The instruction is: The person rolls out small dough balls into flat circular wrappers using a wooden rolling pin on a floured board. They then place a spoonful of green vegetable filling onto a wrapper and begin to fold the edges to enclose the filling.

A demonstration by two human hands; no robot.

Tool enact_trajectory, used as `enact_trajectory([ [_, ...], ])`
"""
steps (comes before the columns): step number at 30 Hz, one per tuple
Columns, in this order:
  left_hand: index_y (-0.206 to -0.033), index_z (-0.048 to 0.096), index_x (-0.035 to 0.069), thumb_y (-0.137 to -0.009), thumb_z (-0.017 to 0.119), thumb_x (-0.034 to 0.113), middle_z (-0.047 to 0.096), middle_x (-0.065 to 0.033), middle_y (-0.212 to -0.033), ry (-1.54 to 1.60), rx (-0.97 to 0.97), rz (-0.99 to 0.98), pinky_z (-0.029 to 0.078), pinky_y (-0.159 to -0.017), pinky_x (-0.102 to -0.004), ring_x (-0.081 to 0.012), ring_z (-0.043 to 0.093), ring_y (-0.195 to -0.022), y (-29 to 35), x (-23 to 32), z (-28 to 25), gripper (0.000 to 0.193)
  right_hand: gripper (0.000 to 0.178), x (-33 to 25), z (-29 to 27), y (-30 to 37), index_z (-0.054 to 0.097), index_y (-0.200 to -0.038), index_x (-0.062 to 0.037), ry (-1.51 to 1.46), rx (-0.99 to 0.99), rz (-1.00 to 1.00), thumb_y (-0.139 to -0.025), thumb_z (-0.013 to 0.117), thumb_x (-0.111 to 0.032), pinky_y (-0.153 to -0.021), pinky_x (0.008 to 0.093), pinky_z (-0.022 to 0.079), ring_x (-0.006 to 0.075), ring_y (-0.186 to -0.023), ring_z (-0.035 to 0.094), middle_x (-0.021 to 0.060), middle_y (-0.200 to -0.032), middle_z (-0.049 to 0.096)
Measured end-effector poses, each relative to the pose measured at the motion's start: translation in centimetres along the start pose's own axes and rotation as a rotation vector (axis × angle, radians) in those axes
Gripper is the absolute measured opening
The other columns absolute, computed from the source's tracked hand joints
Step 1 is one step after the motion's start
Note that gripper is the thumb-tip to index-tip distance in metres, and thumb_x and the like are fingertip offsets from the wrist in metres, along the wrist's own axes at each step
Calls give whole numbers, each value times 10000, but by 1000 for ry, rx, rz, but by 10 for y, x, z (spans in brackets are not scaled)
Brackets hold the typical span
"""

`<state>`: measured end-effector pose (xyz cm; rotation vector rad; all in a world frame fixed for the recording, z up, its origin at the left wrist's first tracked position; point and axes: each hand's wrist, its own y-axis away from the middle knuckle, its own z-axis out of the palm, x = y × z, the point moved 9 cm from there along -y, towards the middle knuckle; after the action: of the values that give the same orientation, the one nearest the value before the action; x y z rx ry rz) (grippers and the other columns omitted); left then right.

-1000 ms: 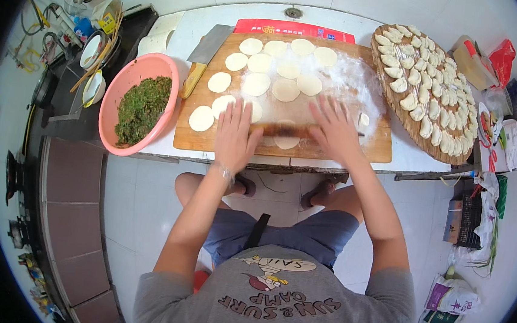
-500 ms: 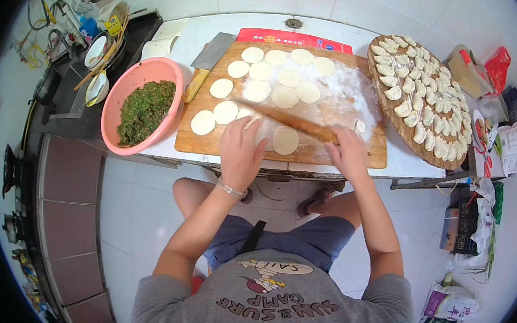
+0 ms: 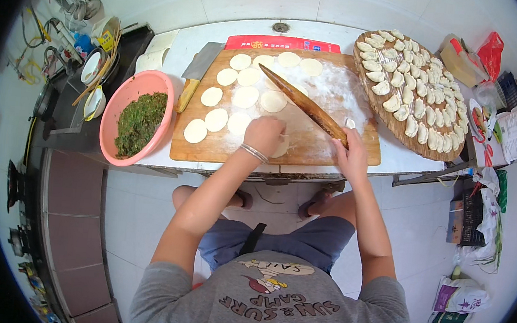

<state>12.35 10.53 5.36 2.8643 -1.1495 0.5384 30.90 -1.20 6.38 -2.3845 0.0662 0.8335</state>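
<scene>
My right hand (image 3: 351,152) grips the near end of a wooden rolling pin (image 3: 302,102), which slants away to the far left with its tip raised above the board. Curled fingers of my left hand (image 3: 265,136) close on the edge of a round dough wrapper (image 3: 281,147) near the front of the floured wooden board (image 3: 319,157); the hand hides much of it. Several flat round wrappers (image 3: 246,97) lie spread over the board's left and middle. A small lump of dough (image 3: 350,123) sits just beyond my right hand.
A pink basin (image 3: 168,115) of chopped green filling stands left of the board. A cleaver (image 3: 202,62) lies along the board's left edge, its wooden handle toward me. On the right, a round wooden tray (image 3: 432,152) carries several rows of folded dumplings. White powder covers the board's right half.
The rolling pin has swung from nearly crosswise to a steep slant, held by my right hand alone. My left hand has left it, moved right and curled over the near wrapper.
</scene>
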Motion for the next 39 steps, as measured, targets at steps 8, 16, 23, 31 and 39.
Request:
enact_trajectory([
  [8, -942, 601, -34, -824, 725, 131, 677, -170, -808, 600, 40, -435, 538, -711, -376, -296, 682, -796, 36, -29, 2, 238, 281, -9, 1, -13, 604, -1082, -31, 112, -65, -26, -875, 703, -192, -721, 441, 474, 368, -868, 600, 150, -923, 600],
  [16, -1420, 467, 8, -926, 632, 254, 395, -233, -1510, -146, 398, -114, 298, -1133, -531, -464, 361, -1370, 101, -40, -30, 575, 379, -24, 46, 0, 616, -1124, -89, 165, -455, -267, -802, 756, -230, -853, 424, 486, 326, -1019, 599, 100, -1127, 622],
  [23, -1484, 397, 7, -988, 527, 366, 355, -223, -1551, -81, 319, -244, 213, -1180, -535, -444, 302, -1431, 34, -94, -4, 627, 572, -28, 83, -56, 449, -1449, -124, 501, -276, -311, -947, 576, -367, -1132, 498, 324, 377, -1395, 383, 155, -1529, 401],
  [31, -1477, 404, 7, -974, 552, 400, 345, -252, -1549, -105, 291, -145, 238, -1165, -544, -448, 307, -1427, 110, -46, -7, 655, 641, -36, 74, -9, 344, -1528, -117, 397, -568, -271, -968, 546, -355, -1166, 512, 281, 404, -1430, 334, 157, -1571, 350],
  [39, -1497, 372, 19, -951, 582, 398, 338, -236, -1559, -118, 266, -83, 249, -1169, -525, -423, 320, -1429, 92, -58, -11, 696, 659, -29, 75, -11, 339, -1529, -101, 419, -587, -160, -961, 580, -335, -1171, 487, 288, 382, -1445, 328, 163, -1574, 353],
])
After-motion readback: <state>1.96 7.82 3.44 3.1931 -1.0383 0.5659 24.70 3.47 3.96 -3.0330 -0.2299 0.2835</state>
